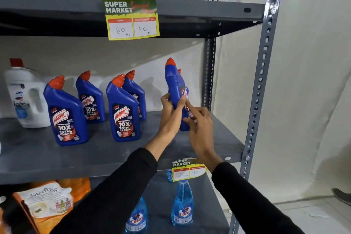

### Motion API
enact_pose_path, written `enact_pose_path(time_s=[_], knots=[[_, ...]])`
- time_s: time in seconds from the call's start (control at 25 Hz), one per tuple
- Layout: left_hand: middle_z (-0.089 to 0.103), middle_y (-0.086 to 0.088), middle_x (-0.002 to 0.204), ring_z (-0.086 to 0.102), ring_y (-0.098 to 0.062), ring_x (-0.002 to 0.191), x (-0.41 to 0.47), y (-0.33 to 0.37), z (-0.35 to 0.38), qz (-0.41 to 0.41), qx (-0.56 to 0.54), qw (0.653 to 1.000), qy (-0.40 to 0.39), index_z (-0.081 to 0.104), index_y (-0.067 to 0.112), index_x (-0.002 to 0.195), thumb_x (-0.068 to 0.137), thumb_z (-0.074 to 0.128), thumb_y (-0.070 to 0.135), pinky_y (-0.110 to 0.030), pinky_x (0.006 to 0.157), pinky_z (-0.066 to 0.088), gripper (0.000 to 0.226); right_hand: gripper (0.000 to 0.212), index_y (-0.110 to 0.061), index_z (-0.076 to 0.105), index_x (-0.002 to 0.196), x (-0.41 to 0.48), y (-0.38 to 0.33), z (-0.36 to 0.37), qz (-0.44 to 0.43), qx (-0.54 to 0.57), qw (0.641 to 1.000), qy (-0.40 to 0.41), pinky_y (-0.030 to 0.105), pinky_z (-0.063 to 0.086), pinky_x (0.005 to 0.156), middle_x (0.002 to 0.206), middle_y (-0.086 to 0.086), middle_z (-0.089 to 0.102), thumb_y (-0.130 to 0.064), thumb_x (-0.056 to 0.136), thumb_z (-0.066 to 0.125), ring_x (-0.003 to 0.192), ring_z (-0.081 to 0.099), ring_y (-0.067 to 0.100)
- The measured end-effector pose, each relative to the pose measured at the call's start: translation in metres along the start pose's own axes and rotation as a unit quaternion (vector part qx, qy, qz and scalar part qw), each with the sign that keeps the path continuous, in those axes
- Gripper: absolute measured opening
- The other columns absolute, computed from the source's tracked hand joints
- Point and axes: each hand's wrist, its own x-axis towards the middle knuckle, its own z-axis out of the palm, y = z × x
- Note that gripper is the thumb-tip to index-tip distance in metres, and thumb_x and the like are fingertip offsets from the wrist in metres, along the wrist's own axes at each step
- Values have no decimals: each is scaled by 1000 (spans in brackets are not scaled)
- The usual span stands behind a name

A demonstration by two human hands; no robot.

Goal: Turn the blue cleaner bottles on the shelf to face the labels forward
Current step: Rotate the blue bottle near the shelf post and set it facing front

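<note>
**Operator:** Fingers (167,99) of my left hand (171,112) are wrapped round the back of the blue plastic cleaner bottle with the red-orange cap (175,89), thumb on its near side. It is grasped mid-body, edge-on to me, its label turned off to the right.

**Spotter:** Take me left to right along that grey metal shelf (106,156).

**Operator:** Far left, a white plastic jug with a red cap (26,97). Next, a front blue bottle (64,114) with its label facing me, and a second blue bottle (91,99) behind it, label also forward. Then another front bottle (122,112), label forward, and a rear bottle (135,97) partly hidden behind it.

**Spotter:** And the held one?

**Operator:** Right end of the shelf, near the perforated grey upright (208,74), tilted slightly, base at or just above the shelf; I cannot tell which. One more red cap (179,71) peeks out behind it.

**Spotter:** Right hand?

**Operator:** My right hand (199,121) is at the bottle's lower right side, fingertips pinching against the label edge, index finger extended along it. Both hands grasp the same bottle.

**Spotter:** Tags?

**Operator:** A yellow price tag (131,18) hangs above, another small yellow tag (188,170) below my right wrist.
</note>
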Motion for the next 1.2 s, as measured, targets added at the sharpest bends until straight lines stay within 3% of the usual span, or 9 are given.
enact_pose_path(time_s=[0.12,0.2,0.36,0.44,0.56,0.76,0.88,1.0,1.2], knots=[[69,4,108,70,-11,93,-5,-9,-8,-40,-52,998,-11,50,35,117,99,46,43,-20,70,55,20,60,-34,52,135,7,9,-10,23,-6,1000,2,23,46,95,115,-11,50,-1,87,62,109,42,-12],[73,7,104,72,-10,92,-4,-12,-15,-32,-64,997,-23,55,40,114,99,46,42,-20,70,57,18,69,-31,42,142,11,16,-13,80,5,997,-22,29,44,100,134,-7,48,-14,83,72,125,40,-2],[76,6,101,73,-18,93,2,-12,-25,-24,-41,998,-45,62,35,111,97,48,45,-26,71,59,22,70,-18,48,136,21,22,-10,169,125,975,-69,29,59,79,118,4,67,-16,74,82,104,67,19],[76,6,100,73,-16,92,8,-14,-28,-15,-22,999,-37,62,28,111,100,47,34,-24,69,59,20,72,-19,51,133,23,24,-7,168,112,978,-43,31,60,76,111,3,70,-15,69,85,97,69,16],[73,2,102,72,-10,90,14,-18,-33,5,35,999,-20,61,19,115,100,46,17,-20,67,57,22,70,-25,55,125,21,26,0,163,70,984,-31,18,58,63,98,-8,69,-18,64,88,88,69,9],[71,-2,106,71,-8,91,20,-33,-40,-25,82,996,-15,57,16,121,101,45,16,-20,69,58,23,60,-20,57,128,25,32,11,179,47,981,-65,4,47,50,89,-20,62,-9,73,81,77,60,-3],[70,4,103,71,-3,85,22,-39,-44,-36,96,995,-5,55,18,122,102,43,20,-16,63,57,24,59,-18,56,133,27,41,13,195,49,977,-74,5,49,52,103,-3,68,-8,79,76,78,60,-4],[69,2,108,71,-7,90,21,-43,-44,-50,112,992,-6,52,20,125,102,43,26,-23,72,59,26,61,-20,53,136,28,44,13,205,32,976,-72,6,50,55,104,-6,65,-11,80,76,78,60,-4],[68,5,104,64,5,83,9,-46,-56,-71,199,977,-40,56,16,128,97,55,30,-12,65,53,34,61,-20,53,136,25,52,14,236,31,968,-79,28,58,80,113,2,70,-14,81,76,98,67,14]])
